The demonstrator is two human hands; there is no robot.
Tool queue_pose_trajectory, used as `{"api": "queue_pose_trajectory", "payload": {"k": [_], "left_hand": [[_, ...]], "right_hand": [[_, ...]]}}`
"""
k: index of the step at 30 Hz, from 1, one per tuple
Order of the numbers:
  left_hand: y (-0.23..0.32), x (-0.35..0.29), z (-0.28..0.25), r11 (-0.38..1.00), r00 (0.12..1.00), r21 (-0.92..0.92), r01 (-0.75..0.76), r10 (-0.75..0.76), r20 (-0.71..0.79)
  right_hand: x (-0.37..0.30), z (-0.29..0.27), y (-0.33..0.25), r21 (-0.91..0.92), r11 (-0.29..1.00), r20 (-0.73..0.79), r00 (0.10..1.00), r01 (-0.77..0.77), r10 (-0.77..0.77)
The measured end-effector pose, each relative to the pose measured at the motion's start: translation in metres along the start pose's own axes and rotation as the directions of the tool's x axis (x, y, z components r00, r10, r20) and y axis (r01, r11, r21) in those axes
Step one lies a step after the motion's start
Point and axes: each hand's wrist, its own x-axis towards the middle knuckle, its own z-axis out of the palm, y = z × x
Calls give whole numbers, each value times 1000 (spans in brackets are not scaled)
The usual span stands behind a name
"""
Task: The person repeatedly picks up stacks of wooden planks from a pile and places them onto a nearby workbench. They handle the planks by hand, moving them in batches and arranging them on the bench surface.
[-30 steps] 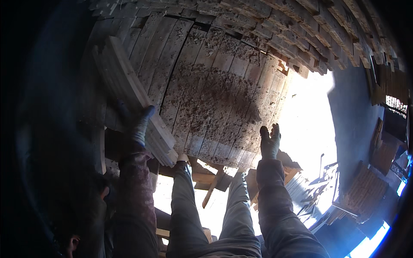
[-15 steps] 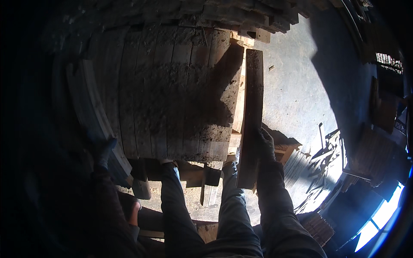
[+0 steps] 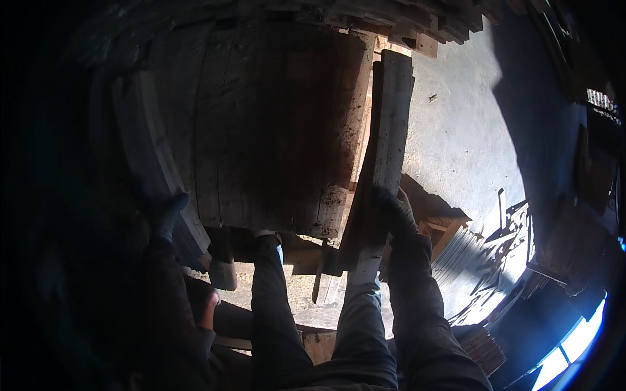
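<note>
My right hand [image 3: 396,210], dark-gloved, grips a long wooden plank [image 3: 394,124] at the right side of a plank stack. Its pale, dirt-spotted upper face catches the light, and a dark side shows along its left. At the left, my gloved left hand [image 3: 168,212] is closed round the outer edge of pale boards [image 3: 158,143], with the thumb over them; its other fingers are lost in shadow. Between my hands lies the broad layer of side-by-side planks [image 3: 274,130], dirty and mostly shaded.
Stacked timber [image 3: 427,23] stands at the far side. On the right is a concrete floor [image 3: 456,137], with scattered wood strips [image 3: 499,254] nearer. My legs [image 3: 277,313] stand close to the stack's near end. Someone's bare limb [image 3: 208,309] shows at lower left, its details unclear.
The right plank has turned, so its pale face now shows in the light, and its near end has swung left. Shadow now covers more of the middle planks. My left hand stays on the left boards.
</note>
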Motion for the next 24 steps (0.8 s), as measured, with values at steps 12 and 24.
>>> {"api": "queue_pose_trajectory", "payload": {"k": [12, 24], "left_hand": [[191, -48, -33, 981, 972, 173, 85, -43, -231], [165, -40, -121, 783, 890, -485, -389, 183, -417]], "right_hand": [[20, 28, 7, -65, 991, 28, 993, -116, 118], [71, 434, 40, -330, 914, 459, 886, 237, -64]]}}
